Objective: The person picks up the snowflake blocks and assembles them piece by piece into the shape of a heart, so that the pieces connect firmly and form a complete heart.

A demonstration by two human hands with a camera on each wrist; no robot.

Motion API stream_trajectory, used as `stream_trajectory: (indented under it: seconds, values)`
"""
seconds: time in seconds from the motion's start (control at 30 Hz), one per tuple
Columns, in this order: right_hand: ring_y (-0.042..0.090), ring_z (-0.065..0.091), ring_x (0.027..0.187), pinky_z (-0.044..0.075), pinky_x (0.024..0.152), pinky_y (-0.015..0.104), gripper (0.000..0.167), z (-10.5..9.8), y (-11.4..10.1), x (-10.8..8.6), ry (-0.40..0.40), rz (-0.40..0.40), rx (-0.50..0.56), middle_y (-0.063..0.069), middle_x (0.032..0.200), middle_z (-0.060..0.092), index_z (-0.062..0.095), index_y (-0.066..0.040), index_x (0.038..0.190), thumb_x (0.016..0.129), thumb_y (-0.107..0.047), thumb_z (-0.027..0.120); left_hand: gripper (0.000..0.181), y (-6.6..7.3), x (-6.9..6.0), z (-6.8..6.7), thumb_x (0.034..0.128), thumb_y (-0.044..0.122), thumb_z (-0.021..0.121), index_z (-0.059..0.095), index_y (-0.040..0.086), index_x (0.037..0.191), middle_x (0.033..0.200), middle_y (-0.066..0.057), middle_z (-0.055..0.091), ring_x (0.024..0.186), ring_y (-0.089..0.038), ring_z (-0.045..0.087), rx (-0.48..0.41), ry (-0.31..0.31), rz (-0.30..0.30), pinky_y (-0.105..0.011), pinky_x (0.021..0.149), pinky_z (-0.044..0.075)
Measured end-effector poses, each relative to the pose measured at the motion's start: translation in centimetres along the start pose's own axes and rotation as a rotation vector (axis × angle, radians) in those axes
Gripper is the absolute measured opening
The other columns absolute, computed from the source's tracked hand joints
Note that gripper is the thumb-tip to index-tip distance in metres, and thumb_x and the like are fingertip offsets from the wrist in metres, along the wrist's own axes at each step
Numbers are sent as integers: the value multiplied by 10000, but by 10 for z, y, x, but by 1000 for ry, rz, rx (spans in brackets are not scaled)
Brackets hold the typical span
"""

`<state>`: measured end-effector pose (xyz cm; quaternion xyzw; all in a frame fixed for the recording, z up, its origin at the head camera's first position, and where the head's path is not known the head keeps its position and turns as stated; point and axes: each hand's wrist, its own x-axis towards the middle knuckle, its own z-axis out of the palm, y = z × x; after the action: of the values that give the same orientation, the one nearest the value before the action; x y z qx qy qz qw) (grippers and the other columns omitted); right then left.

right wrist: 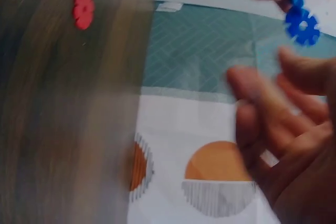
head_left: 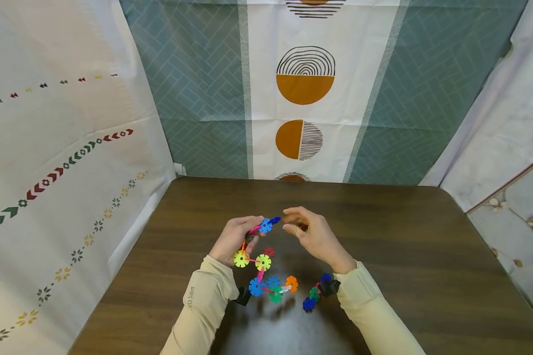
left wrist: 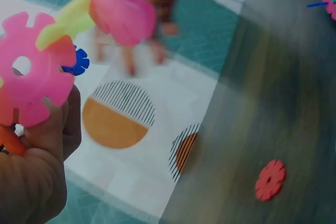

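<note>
My left hand [head_left: 234,240] grips part of a chain of notched plastic discs [head_left: 263,262], which are slotted edge to edge. In the left wrist view a pink disc [left wrist: 37,69] stands by the fingers. Past the fingertips sticks out a light blue disc [head_left: 265,226], with a dark blue disc [right wrist: 302,26] at the end. Yellow-green, pink, blue, green, white and orange discs trail down toward the near side. My right hand [head_left: 313,236] is just right of the dark blue end, apart from it, its fingers loosely bent around nothing.
A single red disc [head_left: 269,252] lies on the brown wooden table [head_left: 382,222]. Near the right wrist are more joined discs [head_left: 314,293], dark blue, green and pink; I cannot tell whether they link to the chain. Patterned cloth [head_left: 204,98] hangs behind the table.
</note>
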<state>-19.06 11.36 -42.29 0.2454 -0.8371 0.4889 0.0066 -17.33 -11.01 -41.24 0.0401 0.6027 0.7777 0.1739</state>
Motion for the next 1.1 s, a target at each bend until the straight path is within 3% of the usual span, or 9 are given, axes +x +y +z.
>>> stream_trajectory:
  seconds: [0.13,0.27,0.37,0.47,0.57,0.63,0.7,0.83,1.1]
  values:
    - [234,631,1018,529,879,394,349,11,12,8,-175,117,-157,73,1147,661,619,-71,1263,937,-188,654,264,4,-4,-7,1003,229,541,567,-29,1056,668,-32,583,353,-81,413,-74,-18,16,-182,347,353]
    - [386,457,1287,405,1038,500,434,28,22,12,-413,123,-318,178,1311,562,586,-52,1333,937,-215,652,263,4,-6,-9,1013,222,524,547,-29,1089,696,-32,594,362,-78,432,-96,-51,3,-176,353,368]
    - [444,332,1363,345,1067,551,464,39,25,13,-495,110,-407,223,1368,502,573,-92,1360,929,-239,662,275,4,-6,-8,1018,222,515,539,-32,1121,699,-34,596,364,-76,440,-104,-53,-5,-170,356,377]
    - [455,379,1327,377,1046,547,455,48,27,13,-499,65,-463,204,1287,565,608,-99,1327,908,-254,690,294,4,-6,-7,1010,240,534,541,-31,1125,699,-41,590,364,-76,441,-106,-55,-12,-168,359,379]
    - [306,552,1055,513,893,423,397,56,34,15,-469,-22,-523,95,1048,627,678,-98,1236,884,-277,716,306,5,-6,-6,982,280,586,569,-18,1049,664,-40,574,358,-77,434,-97,-52,-24,-171,358,369]
    - [198,505,848,514,749,340,313,60,39,15,-436,-70,-557,12,892,579,729,-107,1134,868,-271,737,308,4,-6,-6,959,306,619,588,0,983,636,-38,563,352,-80,427,-87,-48,-31,-176,353,359]
    - [155,445,765,477,671,292,223,63,43,16,-411,-80,-568,-13,857,545,748,-108,1023,849,-247,762,305,4,-5,-5,950,314,632,597,12,946,617,-31,560,347,-81,423,-76,-50,-35,-179,350,352]
    - [143,468,719,472,643,272,162,62,47,16,-418,-24,-508,-17,810,530,667,-88,868,822,-183,790,284,3,-5,-5,954,300,628,604,17,952,640,-35,576,346,-85,421,-64,-53,-34,-184,347,347]
    - [123,513,633,472,617,265,171,51,50,16,-492,109,-335,-34,739,567,595,-72,871,860,-150,747,283,3,-7,-7,960,284,619,591,2,972,670,-48,579,355,-84,419,-72,-35,-25,-177,360,360]
